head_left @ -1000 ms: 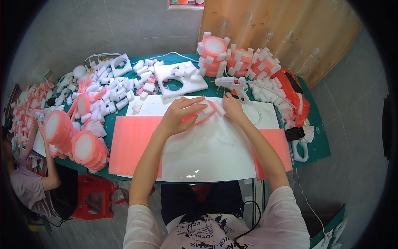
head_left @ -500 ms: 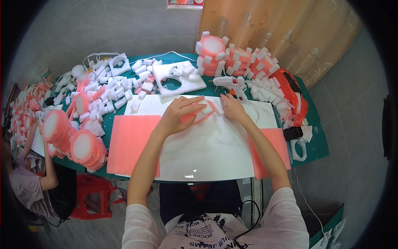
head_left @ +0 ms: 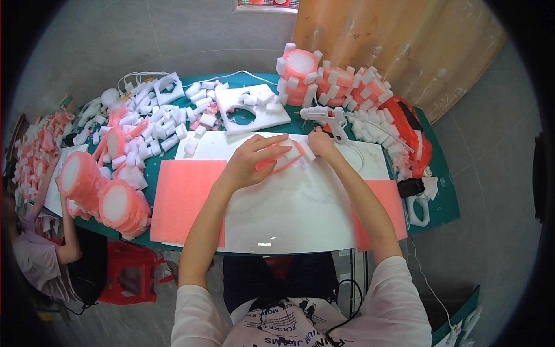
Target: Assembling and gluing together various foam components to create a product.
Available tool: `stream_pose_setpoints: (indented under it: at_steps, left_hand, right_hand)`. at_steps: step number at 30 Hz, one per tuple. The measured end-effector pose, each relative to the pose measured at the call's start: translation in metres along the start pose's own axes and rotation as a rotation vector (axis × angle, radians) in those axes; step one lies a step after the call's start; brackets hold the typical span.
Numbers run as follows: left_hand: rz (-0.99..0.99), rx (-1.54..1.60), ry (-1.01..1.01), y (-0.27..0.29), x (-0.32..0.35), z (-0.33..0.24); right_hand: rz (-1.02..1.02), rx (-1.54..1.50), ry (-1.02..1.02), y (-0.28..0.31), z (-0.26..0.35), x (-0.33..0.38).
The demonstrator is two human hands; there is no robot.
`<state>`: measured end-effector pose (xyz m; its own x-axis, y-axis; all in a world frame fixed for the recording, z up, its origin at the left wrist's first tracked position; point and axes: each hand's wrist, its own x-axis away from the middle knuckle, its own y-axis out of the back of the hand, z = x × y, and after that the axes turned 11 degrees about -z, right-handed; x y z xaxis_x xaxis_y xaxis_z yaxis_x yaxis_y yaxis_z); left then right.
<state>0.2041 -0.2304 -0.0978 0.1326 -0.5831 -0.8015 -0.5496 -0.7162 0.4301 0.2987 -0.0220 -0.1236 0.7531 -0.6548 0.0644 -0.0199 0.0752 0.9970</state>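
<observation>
My left hand (head_left: 250, 162) curves over a small pink foam piece (head_left: 283, 164) on the white board, fingers spread across its top and holding it. A white foam block (head_left: 293, 151) sits on the piece beside my left fingertips. Another white foam block (head_left: 307, 151) stands at its right side, close to my right hand. My right hand (head_left: 324, 143) is closed, fingertips together beside that block; what they hold, if anything, is hidden. Just beyond it, a white hot glue gun (head_left: 324, 115) lies on the green table.
Pink foam sheets (head_left: 188, 202) flank the glossy white board (head_left: 283, 225). Loose white foam blocks (head_left: 165, 130) and a holed foam slab (head_left: 266, 118) lie behind. Pink foam cylinders (head_left: 124, 205) stand left, block-studded ones (head_left: 300, 69) at the back. A co-worker's arm (head_left: 69, 231) shows far left.
My right hand has shifted slightly away, toward the glue gun. My left hand keeps its hold on the pink foam piece. The whole view has moved a little.
</observation>
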Motion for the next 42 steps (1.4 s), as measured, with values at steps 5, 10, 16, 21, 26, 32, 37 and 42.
stream_pose_setpoints:
  at_steps: [5,10,16,21,26,32,37,42]
  left_hand:
    - [0.004,0.012,0.011,-0.002,-0.001,-0.001]
    - [-0.008,0.006,-0.011,-0.001,0.002,0.0]
    - [0.018,-0.002,-0.008,0.001,0.002,0.0]
    - [0.002,0.001,0.011,0.002,0.002,0.0]
    - [-0.006,0.01,-0.03,-0.004,-0.002,0.0]
    - [-0.004,-0.006,-0.029,-0.002,0.002,0.0]
    - [0.005,-0.012,-0.024,-0.001,0.004,0.001]
    - [0.014,-0.002,-0.034,0.0,0.002,-0.001]
  right_hand:
    - [-0.138,-0.085,-0.029,-0.014,-0.01,-0.003]
    - [-0.23,-0.197,0.21,-0.014,-0.026,0.019]
    - [-0.042,-0.965,0.115,0.074,-0.011,0.079]
    - [-0.086,-1.141,0.269,0.146,0.018,0.099]
    - [-0.292,-1.08,0.393,0.169,0.066,0.064]
    - [-0.218,-1.129,0.548,0.143,0.106,-0.027]
    - [0.04,-0.585,0.437,0.097,0.118,-0.073]
    - [0.098,-0.535,0.451,0.066,0.108,-0.072]
